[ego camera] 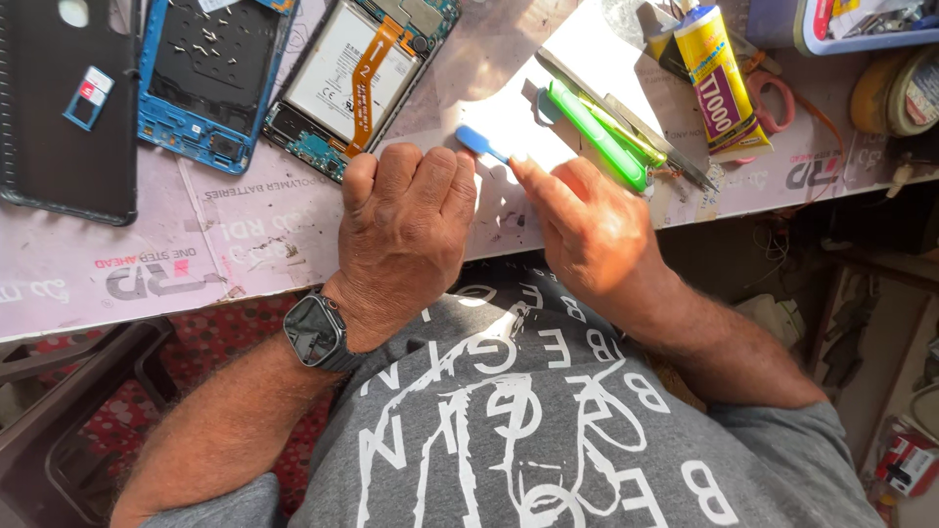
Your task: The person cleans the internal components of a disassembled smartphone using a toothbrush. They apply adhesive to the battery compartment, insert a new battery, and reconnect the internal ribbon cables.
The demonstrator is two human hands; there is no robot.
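My left hand [406,220] rests knuckles-up on the worktable's near edge, fingers curled under; whether it holds anything is hidden. My right hand [582,230] lies beside it, its fingertips pinching a small blue plastic pry tool [479,143] that sticks out toward the left hand. A dark smartwatch [315,330] sits on my left wrist. Beyond the hands lies an opened phone body [357,78] with a white battery and orange flex cable, and left of it a blue phone mid-frame [205,78].
A black back cover [59,127] with a small SIM tray on it lies far left. Green tweezers-like tools [597,137], a yellow glue tube [719,83], red-handled scissors [773,98] and tape rolls [895,93] crowd the right. The pinkish table mat [196,244] ends at my lap.
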